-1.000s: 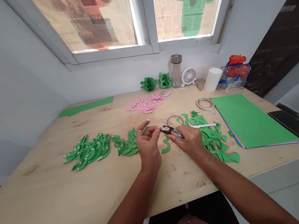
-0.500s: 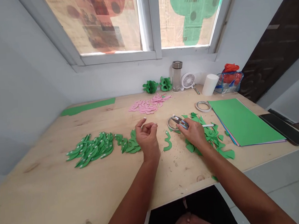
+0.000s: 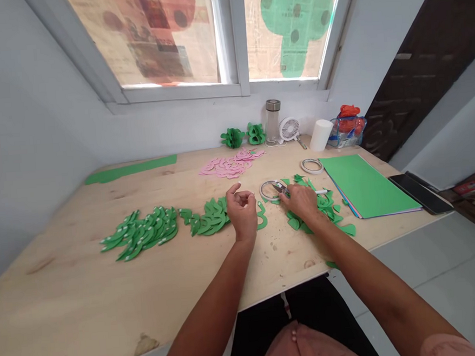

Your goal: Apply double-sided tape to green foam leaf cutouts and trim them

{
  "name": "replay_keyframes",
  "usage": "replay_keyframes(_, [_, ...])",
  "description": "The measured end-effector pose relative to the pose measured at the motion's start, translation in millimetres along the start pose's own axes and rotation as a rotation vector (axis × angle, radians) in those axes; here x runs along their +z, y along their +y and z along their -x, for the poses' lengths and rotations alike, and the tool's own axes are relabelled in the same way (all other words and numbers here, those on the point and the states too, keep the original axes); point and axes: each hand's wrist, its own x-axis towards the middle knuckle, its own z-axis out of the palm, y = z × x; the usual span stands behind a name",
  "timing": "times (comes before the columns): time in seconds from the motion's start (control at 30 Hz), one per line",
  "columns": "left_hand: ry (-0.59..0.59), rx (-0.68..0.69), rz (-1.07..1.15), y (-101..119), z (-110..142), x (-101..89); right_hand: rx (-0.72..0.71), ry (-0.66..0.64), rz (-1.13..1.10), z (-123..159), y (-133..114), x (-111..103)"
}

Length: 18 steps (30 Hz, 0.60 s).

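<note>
My left hand point(image 3: 242, 213) is raised above the table with thumb and fingertips pinched together; whatever they hold is too small to make out. Just right of it lies a wavy green paper cutout point(image 3: 262, 219), partly covered by the hand. My right hand point(image 3: 301, 199) is closed around small thread snips point(image 3: 280, 187), blades pointing left, down by the green paper scraps point(image 3: 327, 207). The blades overlap a roll of tape point(image 3: 267, 197) on the table. Left of my left hand are overlapping green cutouts point(image 3: 210, 219) and a bigger pile with white tape bits point(image 3: 147, 230).
Pink cutouts point(image 3: 228, 166) lie farther back, with two green paper ornaments point(image 3: 233, 138) behind. A bottle point(image 3: 272, 124), small fan point(image 3: 289, 129) and white cylinder point(image 3: 321, 135) stand by the wall. Right are another tape roll point(image 3: 312, 165), green sheets point(image 3: 368, 185) and a phone point(image 3: 420, 193).
My right hand has moved away from my left hand and carried the snips right, down to the scraps. My left hand stays pinched. The camera view has shifted slightly.
</note>
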Motion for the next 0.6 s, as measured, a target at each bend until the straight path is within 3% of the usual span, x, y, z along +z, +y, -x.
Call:
replay_keyframes(0.13, [-0.045,-0.024,0.000,-5.2,1.3,1.9,-0.013,0.051,-0.014,4.0,5.8,4.8])
replay_keyframes(0.33, [-0.112,-0.139,0.097,-4.1,4.8,6.1,-0.132,0.265,-0.188,11.4,13.5,3.2])
replay_keyframes(0.5, [-0.125,-0.209,0.148,-3.3,5.8,7.2,-0.261,0.165,-0.551,14.3,-1.2,5.8])
replay_keyframes(0.6, [-0.131,-0.222,0.163,-3.2,4.1,5.8,-0.302,0.111,-0.629,15.6,-12.2,8.7])
